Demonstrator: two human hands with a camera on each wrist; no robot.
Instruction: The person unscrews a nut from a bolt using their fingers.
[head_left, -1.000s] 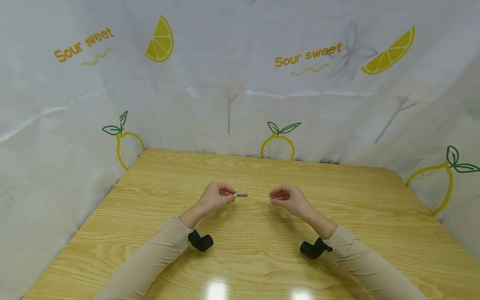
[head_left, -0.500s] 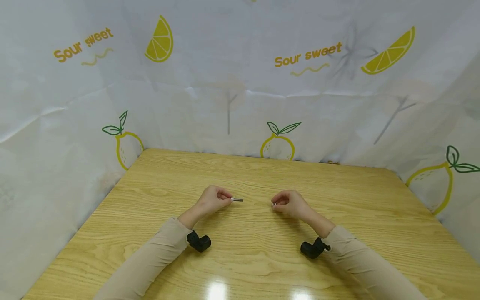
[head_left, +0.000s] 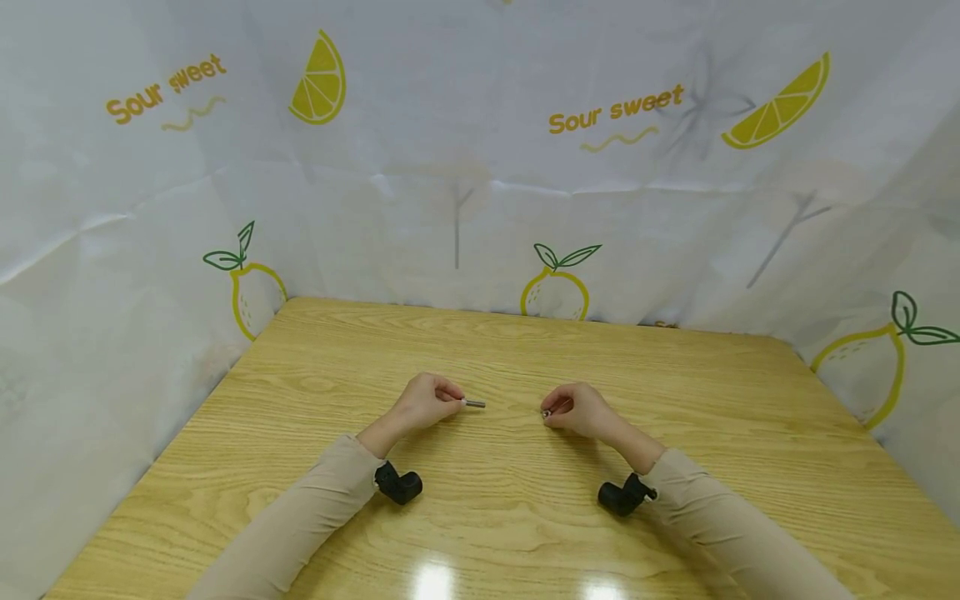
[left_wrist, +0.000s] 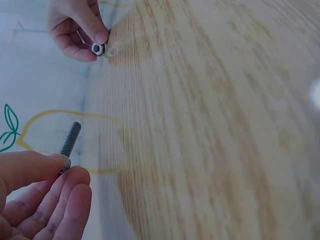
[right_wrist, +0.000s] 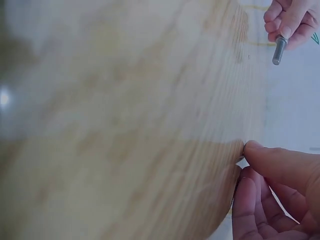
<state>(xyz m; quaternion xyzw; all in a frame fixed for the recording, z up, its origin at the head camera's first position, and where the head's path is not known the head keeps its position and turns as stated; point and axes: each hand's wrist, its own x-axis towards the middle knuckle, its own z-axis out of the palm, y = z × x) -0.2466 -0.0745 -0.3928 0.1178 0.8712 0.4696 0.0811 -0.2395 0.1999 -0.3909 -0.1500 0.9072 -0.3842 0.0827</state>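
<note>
A silver threaded bolt (left_wrist: pixel 70 140) is pinched at its head end between the thumb and fingers of my left hand (head_left: pixel 429 402). Its threaded shaft (head_left: pixel 476 404) points right, toward the other hand. Between thumb and fingertips, my right hand (head_left: pixel 581 410) pinches a small metal nut (left_wrist: pixel 98 49), whose hole shows in the left wrist view. The nut is mostly hidden by the fingers in the right wrist view. Bolt and nut are apart, with a gap between the two hands above the table.
The wood-grain table (head_left: pixel 480 517) spreads under both hands. Behind it and at the sides hangs a white cloth (head_left: pixel 390 225) with lemon prints. Each wrist carries a black camera mount (head_left: pixel 399 484).
Both hands have come slightly nearer to me and lower, still holding the bolt and the nut. The left hand has drifted a little left; most of the motion was in the first half second.
</note>
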